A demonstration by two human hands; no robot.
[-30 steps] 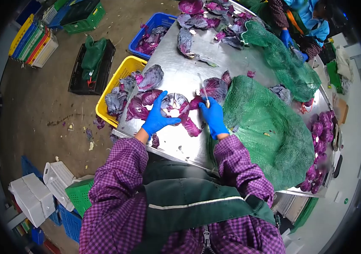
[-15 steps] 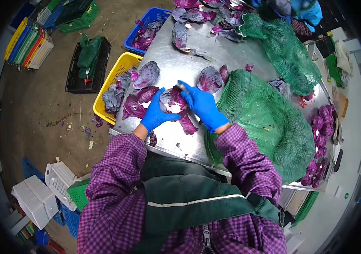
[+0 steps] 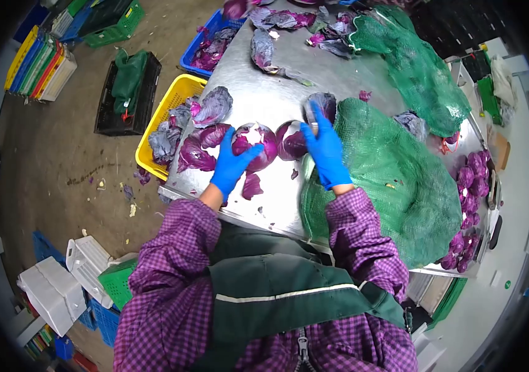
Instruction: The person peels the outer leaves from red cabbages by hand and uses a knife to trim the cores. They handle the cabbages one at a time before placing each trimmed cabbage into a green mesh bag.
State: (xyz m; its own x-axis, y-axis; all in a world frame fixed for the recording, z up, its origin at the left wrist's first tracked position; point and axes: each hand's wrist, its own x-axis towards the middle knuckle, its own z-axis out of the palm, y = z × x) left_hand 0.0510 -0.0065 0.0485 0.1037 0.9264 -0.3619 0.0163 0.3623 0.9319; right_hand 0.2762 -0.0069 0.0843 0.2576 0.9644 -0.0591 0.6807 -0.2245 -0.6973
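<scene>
both arms reach up the frame from the checked purple sleeves (image 3: 171,260) at the bottom, elbows out, forearms converging toward the centre. the left hand (image 3: 232,162), in a blue glove, lies on the near side of the cabbage (image 3: 255,144), fingers spread and curved over its lower left, thumb pointing right across its front. the right hand (image 3: 324,149), also gloved blue, stretches further up, fingers pressed together and pointing to the upper centre; a short pale bit at its knuckles looks like a knife (image 3: 314,128), too small to be sure, so whether the fingers pinch it cannot be told.

the cabbage sits just left of the frame's centre on the steel table (image 3: 277,80), round, glossy purple, with a white cut patch on its top. just right of it, touching or nearly so, lies a peeled leaf (image 3: 290,141), dark purple and cupped, by the right hand's thumb. another dull grey-purple leaf (image 3: 321,102) stands just above the right fingertips.

loose leaves (image 3: 199,152) lie left of the cabbage, spilling toward a yellow crate (image 3: 171,105) at the table's left edge. a small scrap (image 3: 251,185) lies below the left hand. a green net sack (image 3: 394,180) fills the right of the table, its edge under the right wrist. small purple cabbages (image 3: 472,180) sit at the far right.
</scene>
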